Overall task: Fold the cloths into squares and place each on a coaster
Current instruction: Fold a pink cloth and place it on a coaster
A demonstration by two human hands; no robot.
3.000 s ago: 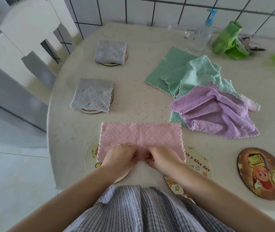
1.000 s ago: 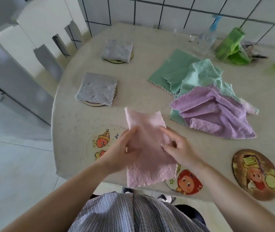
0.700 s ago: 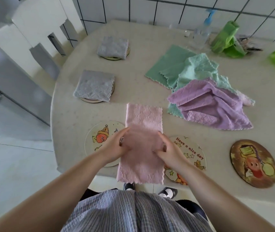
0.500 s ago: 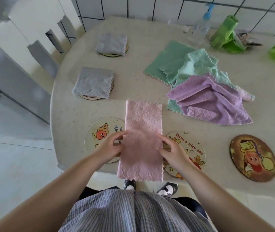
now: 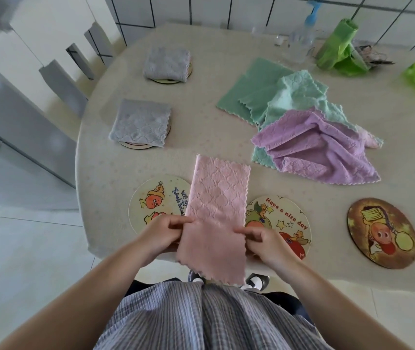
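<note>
worktop (image 5: pixel 214 137): round, pale, against a tiled wall; we stand at its near edge.
unfolded pile (image 5: pixel 309 127): green, mint and purple cloths heaped right of centre.
pink cloth (image 5: pixel 217 198): long folded strip, far end flat on the worktop between two coasters, near end hanging past the edge.
grey cloths: two folded squares, near one (image 5: pixel 140 122) and far one (image 5: pixel 167 63), each on its own coaster.
bare coasters: left (image 5: pixel 156 198), middle (image 5: pixel 284 221), right (image 5: pixel 383 232).
left hand (image 5: pixel 162 236): our grip pinches the strip's left edge.
right hand (image 5: pixel 264 242): our grip pinches the strip's right edge.
</note>
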